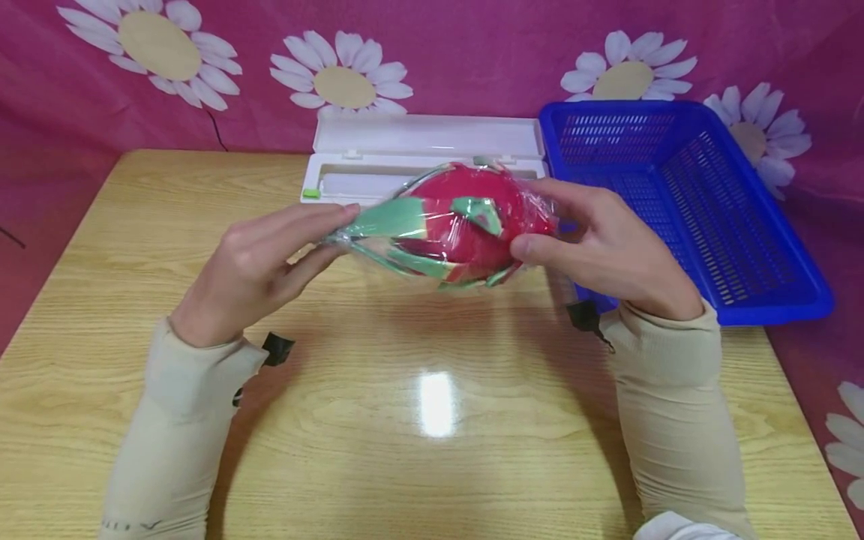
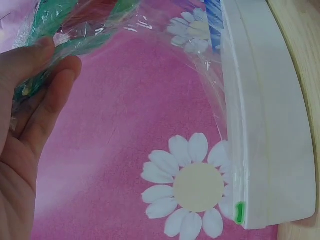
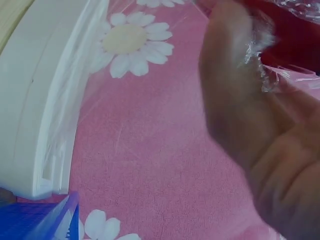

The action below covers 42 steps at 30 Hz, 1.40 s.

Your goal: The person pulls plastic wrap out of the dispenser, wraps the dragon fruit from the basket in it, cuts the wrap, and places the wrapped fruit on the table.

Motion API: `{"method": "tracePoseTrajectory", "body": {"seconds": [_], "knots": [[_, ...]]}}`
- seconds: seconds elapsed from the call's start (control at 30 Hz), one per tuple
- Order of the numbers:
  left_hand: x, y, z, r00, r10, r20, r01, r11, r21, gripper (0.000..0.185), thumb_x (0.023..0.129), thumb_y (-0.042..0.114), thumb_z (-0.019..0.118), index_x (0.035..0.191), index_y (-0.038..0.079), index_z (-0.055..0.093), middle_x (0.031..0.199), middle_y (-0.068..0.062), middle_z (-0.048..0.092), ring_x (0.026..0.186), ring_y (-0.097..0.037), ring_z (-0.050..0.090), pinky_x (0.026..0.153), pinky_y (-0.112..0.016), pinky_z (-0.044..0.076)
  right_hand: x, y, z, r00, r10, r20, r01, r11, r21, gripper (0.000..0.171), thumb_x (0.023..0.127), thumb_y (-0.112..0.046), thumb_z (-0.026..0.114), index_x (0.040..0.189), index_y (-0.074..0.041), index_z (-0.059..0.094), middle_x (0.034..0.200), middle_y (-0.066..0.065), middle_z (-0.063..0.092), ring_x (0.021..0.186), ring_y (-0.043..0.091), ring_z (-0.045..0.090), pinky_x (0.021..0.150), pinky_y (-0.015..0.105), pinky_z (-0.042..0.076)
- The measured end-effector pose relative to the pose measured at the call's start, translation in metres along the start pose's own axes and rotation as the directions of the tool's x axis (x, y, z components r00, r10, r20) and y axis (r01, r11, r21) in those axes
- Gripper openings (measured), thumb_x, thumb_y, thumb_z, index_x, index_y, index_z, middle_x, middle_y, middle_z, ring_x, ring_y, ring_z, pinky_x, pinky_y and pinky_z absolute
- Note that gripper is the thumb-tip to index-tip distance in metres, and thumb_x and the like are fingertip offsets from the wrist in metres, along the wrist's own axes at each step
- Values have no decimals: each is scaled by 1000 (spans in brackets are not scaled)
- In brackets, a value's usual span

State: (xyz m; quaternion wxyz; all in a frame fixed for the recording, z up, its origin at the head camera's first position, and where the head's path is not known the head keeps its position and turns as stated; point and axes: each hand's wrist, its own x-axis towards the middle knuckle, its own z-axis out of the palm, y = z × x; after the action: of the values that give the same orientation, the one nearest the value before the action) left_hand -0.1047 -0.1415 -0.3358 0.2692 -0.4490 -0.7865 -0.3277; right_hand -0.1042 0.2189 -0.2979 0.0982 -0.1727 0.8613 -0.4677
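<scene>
2 hands, left hand (image 1: 259,262) and right hand (image 1: 601,244), fingers clamped on film-wrapped dragon fruit (image 1: 459,221) above wooden table (image 1: 418,405); white film dispenser (image 1: 418,154), blue basket (image 1: 682,202) at far edge; pink daisy cloth (image 1: 472,52) behind.

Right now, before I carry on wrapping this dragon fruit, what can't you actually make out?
- Underside of the dragon fruit: head view, hidden by the fruit itself.
- Film edge at the wrap dispenser: head view, fruit blocks it; faint in the wrist views.
- Right hand: right wrist view, blurred, so its hold on the film is unclear.
- Left hand: left wrist view, cut off by the frame edge.
</scene>
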Motion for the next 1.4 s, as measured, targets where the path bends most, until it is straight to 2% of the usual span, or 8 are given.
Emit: {"method": "tracePoseTrajectory", "body": {"seconds": [0.27,0.5,0.7,0.83,0.97,1.07,1.2,1.4], "knots": [[-1,-1,0,1000,2,-12,-2,1000,-8,39,100,26,62,128,1,71,116,-17,77,104,-34,75,109,-13,46,0,1,2,998,-16,-65,12,998,-68,55,87,-24,84,139,-15,67,127,6,71,92,1,70,76,14,55],[-1,-5,1,998,-44,50,43,999,34,44,92,17,75,131,-1,68,119,-16,77,106,-30,76,106,-16,49,2,-5,13,956,-6,-293,2,1000,-14,47,82,-19,89,124,-10,69,93,-5,81,80,0,76,70,16,59],[-4,-11,2,995,-94,46,94,996,7,45,86,6,81,129,-3,69,118,-17,77,106,-29,75,95,-10,52,0,-12,18,925,-166,-342,103,975,-195,39,83,-22,88,119,-13,75,99,14,82,79,-16,70,70,10,55],[-5,-12,2,992,-120,49,121,992,-24,46,84,2,82,129,-2,70,118,-16,77,106,-27,75,86,-8,54,-4,-11,17,917,-268,-295,193,946,-259,55,71,-19,95,122,-14,75,95,13,82,78,-18,69,68,10,56],[-4,-14,0,987,-145,68,149,988,-43,49,81,-2,83,129,-3,69,119,-16,77,106,-27,76,88,-7,53,-6,-8,16,904,-359,-232,279,907,-316,94,53,-19,102,140,-18,64,99,12,82,81,-3,77,71,10,57],[-4,-14,0,985,-158,77,161,986,-47,49,80,-2,83,128,-4,70,119,-17,77,104,-26,76,91,-6,52,-3,-5,17,875,-446,-187,338,840,-424,106,52,-23,102,147,-18,57,105,13,81,83,13,80,74,15,59],[-4,-15,1,983,-168,74,174,982,-70,47,81,-2,83,126,-4,70,116,-16,77,96,-19,76,90,-6,53,1,1,17,822,-548,-154,384,733,-562,92,60,-28,99,143,-15,63,106,16,80,82,23,81,73,31,61],[-3,-14,3,976,-211,59,215,974,-72,49,85,-2,80,131,-2,66,114,-15,78,91,-16,76,71,-3,50,6,6,15,789,-594,-155,397,686,-609,82,69,-21,95,143,-10,62,113,20,78,83,28,79,67,35,60]]}}
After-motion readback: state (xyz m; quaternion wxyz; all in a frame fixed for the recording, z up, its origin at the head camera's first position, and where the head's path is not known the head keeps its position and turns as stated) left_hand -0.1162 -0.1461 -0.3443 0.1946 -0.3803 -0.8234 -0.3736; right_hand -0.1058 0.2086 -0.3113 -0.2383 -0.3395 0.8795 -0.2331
